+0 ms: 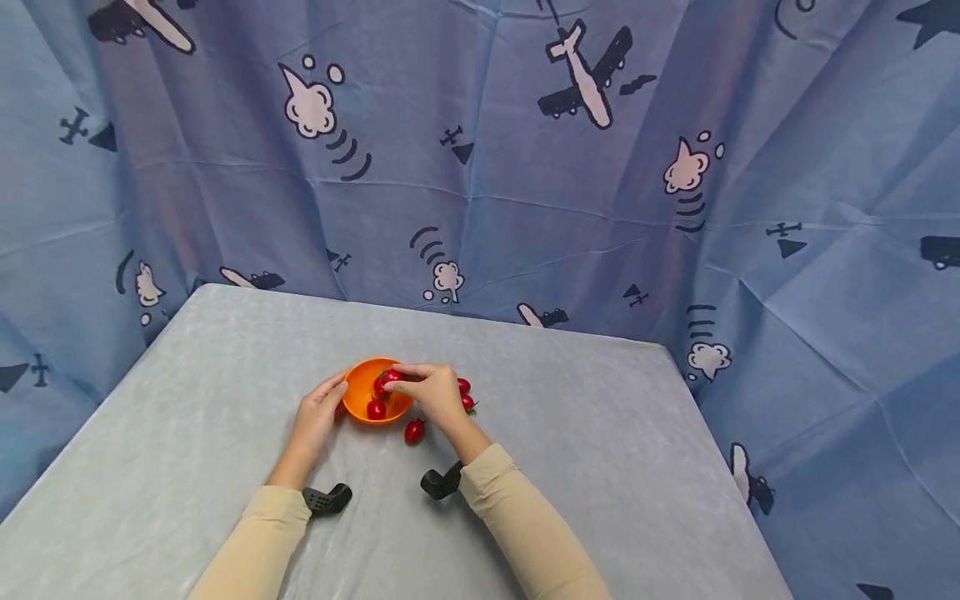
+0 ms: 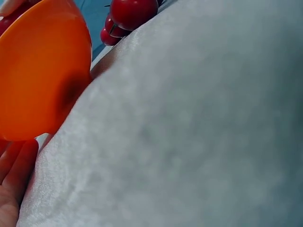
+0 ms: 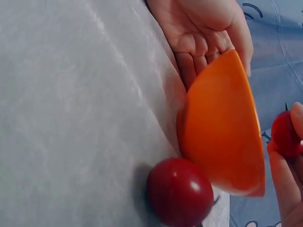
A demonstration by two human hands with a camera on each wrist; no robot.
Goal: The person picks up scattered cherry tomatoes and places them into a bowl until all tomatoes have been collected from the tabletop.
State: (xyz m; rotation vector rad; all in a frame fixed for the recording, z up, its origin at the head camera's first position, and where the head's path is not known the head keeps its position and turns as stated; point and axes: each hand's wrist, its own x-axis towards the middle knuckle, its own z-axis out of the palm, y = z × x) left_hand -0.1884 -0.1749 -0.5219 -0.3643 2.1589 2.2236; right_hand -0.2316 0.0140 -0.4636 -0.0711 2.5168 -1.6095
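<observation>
An orange bowl (image 1: pixel 357 395) stands on the table with a few red cherry tomatoes (image 1: pixel 377 409) inside. My left hand (image 1: pixel 313 422) holds the bowl's left side, thumb at the rim and fingers against the outer wall, as the right wrist view also shows. Between thumb and fingers, my right hand (image 1: pixel 441 400) pinches a cherry tomato (image 3: pixel 284 134) over the bowl. Just outside the bowl, near its front right, lies another cherry tomato (image 1: pixel 414 431). Further tomatoes (image 1: pixel 468 402) sit right of the bowl, partly hidden behind the right hand.
A pale grey cloth covers the table (image 1: pixel 600 450). Behind it and along its sides hangs a blue curtain (image 1: pixel 405 150) printed with airplanes. Black devices (image 1: pixel 327 500) are strapped at both wrists, near the beige sleeves.
</observation>
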